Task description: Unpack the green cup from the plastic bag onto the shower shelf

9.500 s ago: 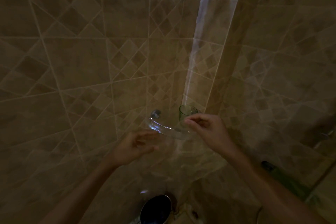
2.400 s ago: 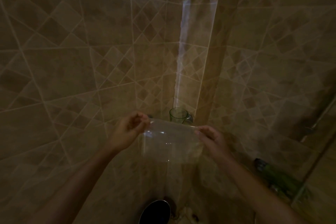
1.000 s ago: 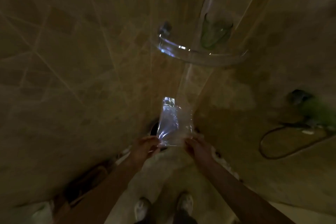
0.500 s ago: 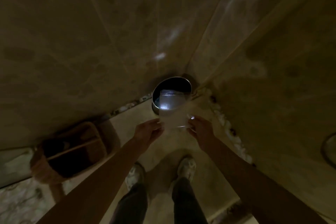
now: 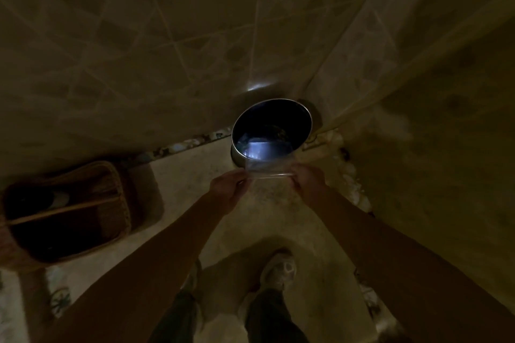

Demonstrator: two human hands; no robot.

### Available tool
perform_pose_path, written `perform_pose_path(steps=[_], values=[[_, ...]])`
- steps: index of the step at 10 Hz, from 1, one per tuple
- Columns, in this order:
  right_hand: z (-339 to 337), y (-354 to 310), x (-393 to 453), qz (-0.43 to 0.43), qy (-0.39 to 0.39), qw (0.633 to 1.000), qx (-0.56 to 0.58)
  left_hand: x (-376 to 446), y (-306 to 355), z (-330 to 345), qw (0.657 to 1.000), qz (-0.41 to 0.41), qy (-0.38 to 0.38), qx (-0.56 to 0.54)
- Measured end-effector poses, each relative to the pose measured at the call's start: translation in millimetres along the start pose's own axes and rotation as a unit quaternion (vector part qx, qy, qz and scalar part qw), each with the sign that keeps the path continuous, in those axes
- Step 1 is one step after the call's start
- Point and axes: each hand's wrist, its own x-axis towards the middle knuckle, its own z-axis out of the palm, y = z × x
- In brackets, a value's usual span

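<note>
L hand [image 5: 227,189] + R hand [image 5: 308,179] each pinch a near corner of clear plastic bag [image 5: 266,160], stretched btwn them. Bag's far end over metal bin [image 5: 271,127] just beyond hands. Green cup out of view.

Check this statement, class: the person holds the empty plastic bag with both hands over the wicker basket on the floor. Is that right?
Not quite. The head view shows the left hand and right hand holding the plastic bag over the round metal bin in the corner, not the wicker basket, which sits apart to the left.
</note>
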Motion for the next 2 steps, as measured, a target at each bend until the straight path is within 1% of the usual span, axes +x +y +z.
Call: perform_pose_path(steps=[1,2], values=[[-0.1,1.0,9.3,0.026,-0.088,0.994,0.059,8.4,-0.8,2.7,0.998,-0.005,0.021,-0.063],[-0.8,-3.4,2.2,0.045,-0.173,0.98,0.092,3.5,5.3,-3.1,0.991,-0.049,0.014,-0.121]])
